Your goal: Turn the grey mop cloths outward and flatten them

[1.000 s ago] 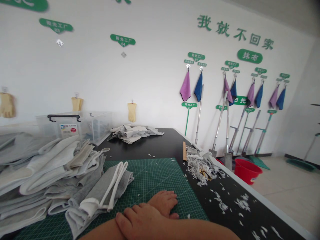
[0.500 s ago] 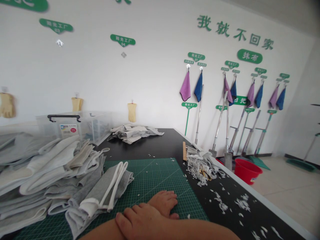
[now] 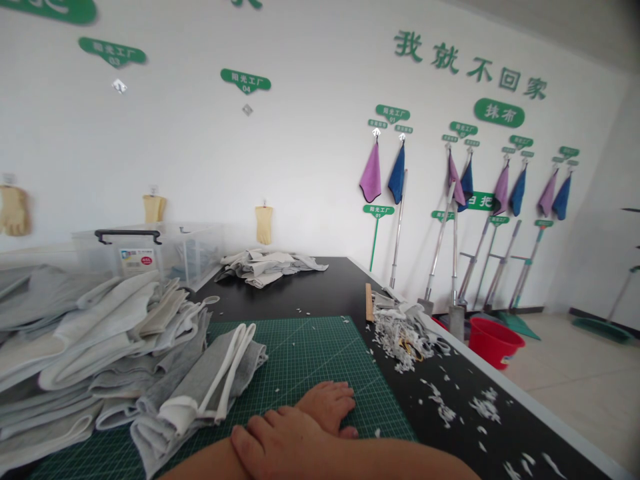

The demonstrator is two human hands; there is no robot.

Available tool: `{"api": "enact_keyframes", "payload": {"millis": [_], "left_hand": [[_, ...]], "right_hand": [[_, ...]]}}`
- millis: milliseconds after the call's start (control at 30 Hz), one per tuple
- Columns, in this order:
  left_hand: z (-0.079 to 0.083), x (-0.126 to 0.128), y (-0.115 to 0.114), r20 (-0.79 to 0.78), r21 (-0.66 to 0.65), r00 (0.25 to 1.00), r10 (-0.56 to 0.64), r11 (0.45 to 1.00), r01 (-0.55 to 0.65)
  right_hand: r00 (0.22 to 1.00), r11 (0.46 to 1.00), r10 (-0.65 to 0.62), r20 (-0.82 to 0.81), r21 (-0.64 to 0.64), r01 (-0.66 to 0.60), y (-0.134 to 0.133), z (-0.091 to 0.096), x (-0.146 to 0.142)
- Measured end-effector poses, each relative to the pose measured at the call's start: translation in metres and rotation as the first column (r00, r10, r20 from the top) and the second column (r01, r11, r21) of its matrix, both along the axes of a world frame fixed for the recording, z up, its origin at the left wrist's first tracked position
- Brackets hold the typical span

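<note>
My left hand (image 3: 327, 405) lies palm down on the green cutting mat (image 3: 320, 347), its fingers loosely spread and nothing in it. Across my left wrist and forearm rests my right hand (image 3: 283, 437), fingers lying over the arm and holding nothing. Just left of my hands, a folded piece of grey fabric with white trim (image 3: 205, 387) sits on the mat. Beyond it, a large heap of grey and white fabric pieces (image 3: 115, 327) spreads over the left side.
Black tabletop (image 3: 345, 287) surrounds the mat. A wooden strip (image 3: 369, 302), a pile of white scraps (image 3: 403, 333) and scattered bits lie along the right edge. At the back are a clear plastic bin (image 3: 200, 257) and another fabric pile (image 3: 267, 267). A red bucket (image 3: 495, 341) stands on the floor.
</note>
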State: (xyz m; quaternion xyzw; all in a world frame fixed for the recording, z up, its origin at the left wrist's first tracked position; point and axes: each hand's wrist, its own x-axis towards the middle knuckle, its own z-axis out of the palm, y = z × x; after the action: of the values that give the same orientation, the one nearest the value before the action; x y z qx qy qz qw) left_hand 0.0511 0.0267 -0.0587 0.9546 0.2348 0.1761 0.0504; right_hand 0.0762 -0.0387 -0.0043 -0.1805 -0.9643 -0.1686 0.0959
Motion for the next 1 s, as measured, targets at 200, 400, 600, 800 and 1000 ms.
{"api": "enact_keyframes", "payload": {"millis": [200, 400, 600, 800, 1000], "left_hand": [[0.002, -0.0002, -0.0012, 0.005, -0.012, 1.0, 0.003, 1.0, -0.003], [0.0028, -0.0001, -0.0013, 0.004, -0.013, 1.0, -0.001, 1.0, 0.001], [0.002, -0.0004, -0.0011, -0.008, -0.017, 1.0, 0.003, 1.0, -0.003], [0.0029, 0.0, -0.0012, -0.012, -0.023, 1.0, 0.004, 1.0, -0.004], [0.0014, 0.0003, -0.0004, -0.014, -0.025, 1.0, 0.006, 1.0, -0.006]], "right_hand": [[1.0, 1.0, 0.003, 0.01, -0.009, -0.003, -0.0006, 0.0013, 0.0002], [1.0, 1.0, -0.002, -0.026, 0.001, 0.003, -0.0013, 0.0003, -0.0004], [1.0, 1.0, 0.002, -0.012, 0.006, -0.002, -0.0007, 0.0003, -0.0001], [1.0, 1.0, 0.009, -0.029, 0.003, -0.009, 0.0009, -0.0012, -0.0001], [0.999, 1.0, 0.021, -0.035, -0.002, -0.021, 0.0014, -0.0019, 0.0]]}}
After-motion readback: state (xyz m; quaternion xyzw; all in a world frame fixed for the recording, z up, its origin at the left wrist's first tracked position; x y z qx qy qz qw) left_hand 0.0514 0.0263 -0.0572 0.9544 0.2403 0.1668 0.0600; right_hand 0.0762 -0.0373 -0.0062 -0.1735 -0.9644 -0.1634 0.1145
